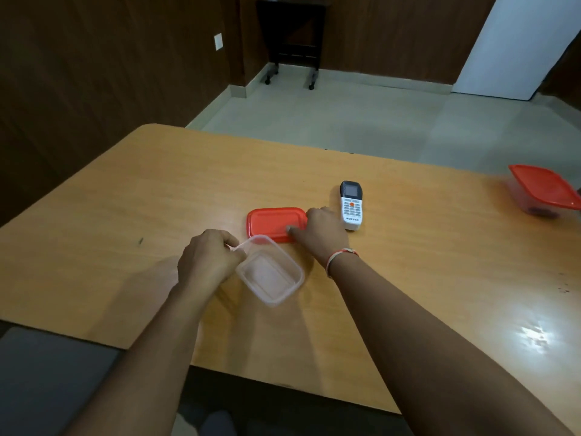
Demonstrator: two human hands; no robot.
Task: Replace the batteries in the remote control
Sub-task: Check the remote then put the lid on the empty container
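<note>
- Left hand (209, 258) is curled in a loose fist, fingers pinching the rim of the clear plastic container (270, 270) at its near-left corner; the tub sits tilted, its far end lifted over the lid's near edge.
- Nothing shows inside the clear container; its bottom looks bare.
- Right hand (317, 229) lies palm down on the right end of the red lid (272, 223), thumb pressed flat on the lid's surface; the other fingers curl over the lid's right edge, and how far they are spread I cannot tell.
- A red and white thread band (338, 258) circles the right wrist.
- The red lid lies flat around the middle of the wooden table (157, 190), just beyond the clear tub.
- The remote control (351, 204) lies face up just beside the right hand, towards the table's far edge, dark screen end pointing away, white keypad end nearer; no hand touches it.
- At the table's far right corner stands a second container (540, 191) with a red lid on; something dark sits in its bottom, too blurred to name.
</note>
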